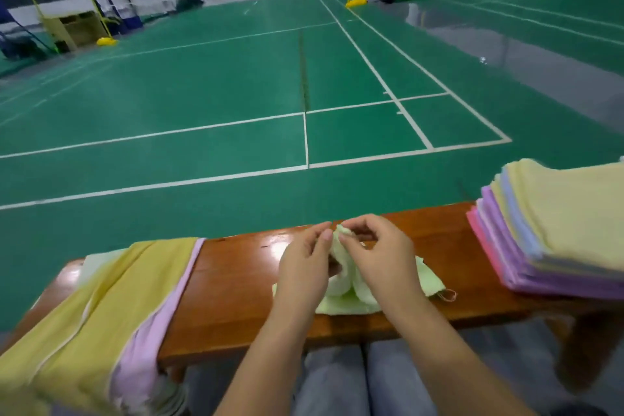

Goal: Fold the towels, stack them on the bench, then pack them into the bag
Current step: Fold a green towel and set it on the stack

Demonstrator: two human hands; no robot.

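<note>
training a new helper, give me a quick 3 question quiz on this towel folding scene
1. True or false: both hands pinch the light green towel.
2. Where is the folded stack? A) right end of the bench B) on the floor C) on the person's lap
3. What colour is the top towel of the stack?

Key: 1. True: left hand and right hand pinch it together. 2. A. 3. Pale yellow.
</note>
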